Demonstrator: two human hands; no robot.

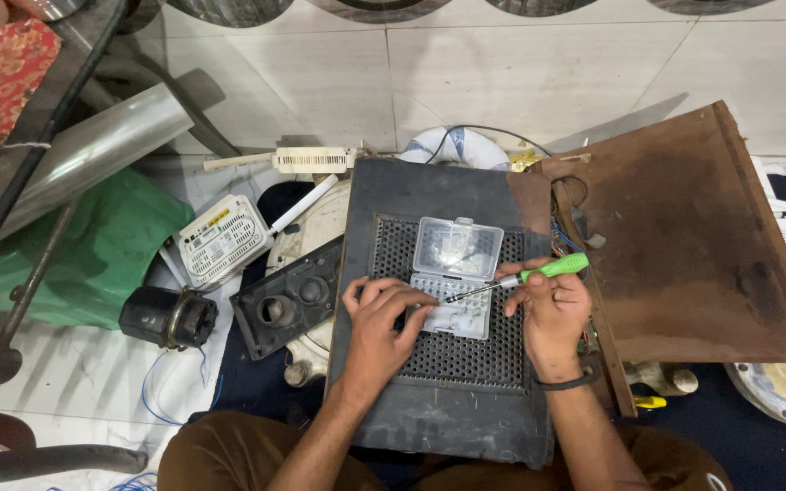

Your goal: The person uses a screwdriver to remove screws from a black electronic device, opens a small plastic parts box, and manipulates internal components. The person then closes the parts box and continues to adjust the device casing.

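The right hand was closed around a green-handled screwdriver, whose shaft pointed left over a small clear plastic case with its lid hinged open. The left hand rested at the case's left edge, fingers curled against the lower tray — whether they pinched a bit from it could not be told, as the contents were too small to make out. The case lay on a dark perforated grille panel, which sat across the person's lap over the tiled floor.

Right of the case, touching the panel's edge, lay a large rusty brown board, with a tangle of coloured wires showing between the two. Left of the case sat a black plastic plate with round holes, and farther left a white vented router and a small black motor — beyond them a green bag. Above the case stood a white comb-like part.
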